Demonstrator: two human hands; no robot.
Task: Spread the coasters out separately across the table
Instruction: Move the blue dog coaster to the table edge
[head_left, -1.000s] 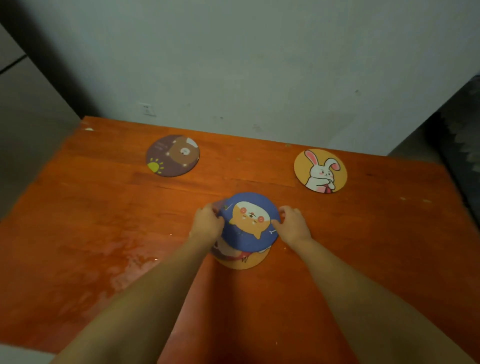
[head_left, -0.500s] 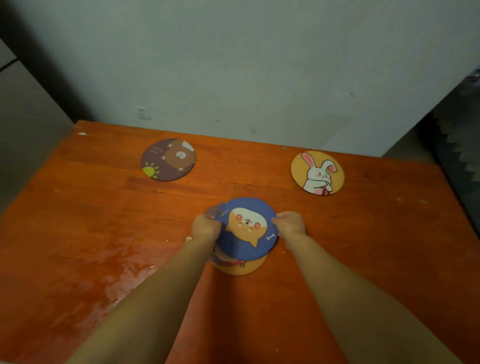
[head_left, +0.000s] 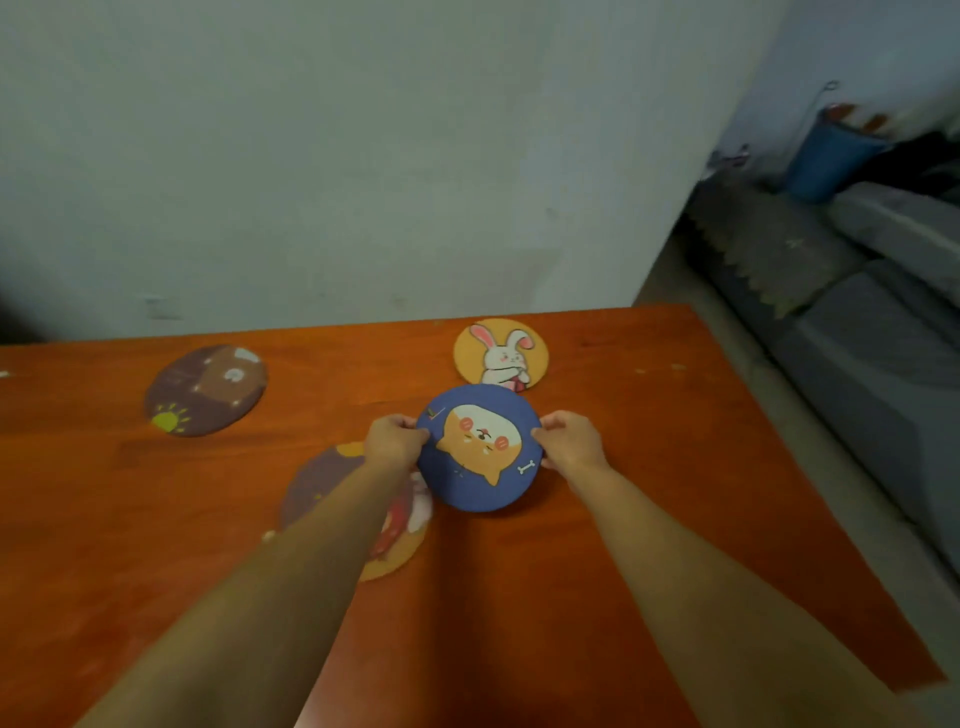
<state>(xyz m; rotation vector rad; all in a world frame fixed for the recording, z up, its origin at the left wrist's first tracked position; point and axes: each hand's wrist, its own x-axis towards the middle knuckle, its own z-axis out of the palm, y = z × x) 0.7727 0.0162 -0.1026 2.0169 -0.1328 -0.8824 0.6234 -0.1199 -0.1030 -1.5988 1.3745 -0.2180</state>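
Head view | I see the left hand (head_left: 395, 436) and right hand (head_left: 571, 441) pinching the blue dog coaster (head_left: 480, 449) by its sides | it has come up off the pile (head_left: 358, 512) and moved right, above the counter (head_left: 675, 467) | next I think it needs a free spot away from the bunny coaster (head_left: 501, 353) and bear coaster (head_left: 206, 389).

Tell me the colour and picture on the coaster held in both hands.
Blue coaster with an orange cartoon dog; head view.
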